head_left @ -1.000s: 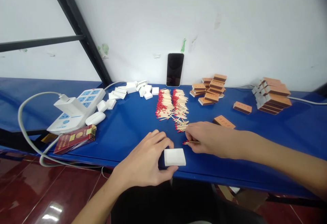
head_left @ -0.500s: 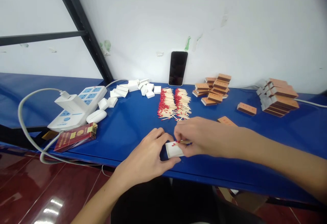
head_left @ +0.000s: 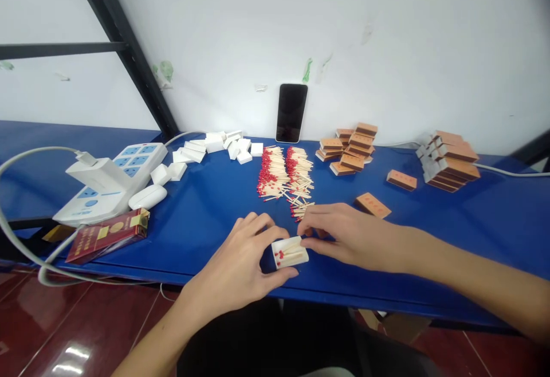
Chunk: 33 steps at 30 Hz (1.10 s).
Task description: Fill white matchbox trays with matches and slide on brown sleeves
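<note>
A small white tray (head_left: 296, 259) lies on the blue table with a few red-tipped matches (head_left: 281, 254) in it. Thumb and fingers of my left hand (head_left: 249, 262) are wrapped round its left end. At the tray's right end is my right hand (head_left: 339, 236), its fingers bent together; whether anything is between the fingertips I cannot make out. Just behind that hand lies a small cluster of matches (head_left: 301, 208). Farther back, two long heaps of matches, the left one (head_left: 274, 172) and the right one (head_left: 299, 168), lie side by side.
Orange matchboxes are stacked behind right (head_left: 353, 150) and far right (head_left: 453, 159); two lie singly. White trays (head_left: 193, 150) are scattered back left. A phone (head_left: 291, 113) leans on the wall. A power strip (head_left: 124, 176), cable and red packet (head_left: 109, 235) are at left.
My right hand has drawn back from over the tray to its right edge, leaving matches inside it. The small cluster behind that hand now shows. The whole view has shifted slightly.
</note>
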Available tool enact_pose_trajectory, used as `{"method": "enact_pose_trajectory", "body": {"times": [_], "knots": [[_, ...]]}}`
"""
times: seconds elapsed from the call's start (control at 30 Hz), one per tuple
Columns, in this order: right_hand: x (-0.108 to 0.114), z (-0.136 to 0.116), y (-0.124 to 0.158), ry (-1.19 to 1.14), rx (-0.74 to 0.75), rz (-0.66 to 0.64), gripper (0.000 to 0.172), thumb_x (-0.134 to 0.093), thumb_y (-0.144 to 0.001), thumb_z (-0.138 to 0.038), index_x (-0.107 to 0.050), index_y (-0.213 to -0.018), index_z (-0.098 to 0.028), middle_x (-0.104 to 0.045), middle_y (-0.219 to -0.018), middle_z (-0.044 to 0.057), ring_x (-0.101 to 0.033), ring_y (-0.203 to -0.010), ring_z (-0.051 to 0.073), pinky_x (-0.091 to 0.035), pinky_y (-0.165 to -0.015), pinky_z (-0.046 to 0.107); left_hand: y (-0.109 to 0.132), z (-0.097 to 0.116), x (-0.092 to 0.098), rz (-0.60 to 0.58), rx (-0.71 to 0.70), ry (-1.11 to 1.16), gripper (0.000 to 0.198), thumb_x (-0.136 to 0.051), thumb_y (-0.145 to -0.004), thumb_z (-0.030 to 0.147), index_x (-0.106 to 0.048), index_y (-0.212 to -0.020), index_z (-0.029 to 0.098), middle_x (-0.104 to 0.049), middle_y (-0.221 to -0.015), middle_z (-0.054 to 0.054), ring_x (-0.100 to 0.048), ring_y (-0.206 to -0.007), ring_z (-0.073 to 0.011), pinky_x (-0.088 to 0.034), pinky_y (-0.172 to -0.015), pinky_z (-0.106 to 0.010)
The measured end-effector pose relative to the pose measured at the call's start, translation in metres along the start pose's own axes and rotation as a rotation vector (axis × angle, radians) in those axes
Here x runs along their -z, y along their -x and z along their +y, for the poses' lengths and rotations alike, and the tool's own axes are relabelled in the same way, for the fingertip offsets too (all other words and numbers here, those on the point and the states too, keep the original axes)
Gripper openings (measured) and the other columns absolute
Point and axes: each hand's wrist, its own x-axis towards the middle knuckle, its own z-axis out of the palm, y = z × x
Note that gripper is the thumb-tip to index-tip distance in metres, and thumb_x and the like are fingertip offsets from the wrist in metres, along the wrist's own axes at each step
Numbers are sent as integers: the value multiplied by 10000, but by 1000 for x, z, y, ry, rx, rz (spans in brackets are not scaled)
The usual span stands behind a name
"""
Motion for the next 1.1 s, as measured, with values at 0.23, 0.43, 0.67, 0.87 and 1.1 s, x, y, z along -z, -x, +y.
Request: {"method": "enact_pose_trajectory", "body": {"times": [0.23, 0.43, 0.67, 0.87, 1.1], "knots": [[-30, 2, -8, -128, -27, 97, 123, -594, -936, -229, -660, -845, -178, -610, -769, -5, -549, -701, 119, -412, -645, 247, 0, -4, -2, 50, -109, 68, 286, -730, -871, 367, -632, -1102, 229, -644, -1073, -18, -586, -977, -208, -408, -944, -377], [-31, -2, -6, -233, -122, 202, 124, -635, -914, -277, -624, -822, -195, -574, -694, -39, -517, -623, 103, -396, -579, 226, 4, -5, -1, 27, -148, 76, 201, -702, -899, 332, -642, -1057, 222, -645, -1058, -23, -577, -1001, -206, -395, -962, -370], [-4, 40, 9, 167, -96, 259, 120, -574, -945, -278, -663, -955, -200, -622, -912, 48, -596, -790, 171, -452, -698, 286, 2, -5, 2, -48, -140, -1, 164, -617, -959, 348, -641, -1106, 279, -582, -1147, -22, -516, -1039, -215, -327, -973, -414], [-2, 46, 5, 219, -82, 82, 233, -468, -999, -280, -683, -973, -193, -610, -933, 64, -602, -834, 195, -468, -727, 323, 0, -4, 2, -56, -135, -28, 195, -610, -961, 369, -626, -1126, 265, -591, -1139, -30, -505, -1022, -215, -313, -969, -408], [1, 33, 4, 225, -138, -5, 215, -403, -1011, -257, -587, -930, -181, -599, -937, 65, -582, -777, 184, -452, -687, 325, 0, -2, 4, -65, -131, -28, 189, -615, -957, 361, -630, -1113, 255, -598, -1149, -41, -507, -1016, -223, -343, -929, -388]]}}
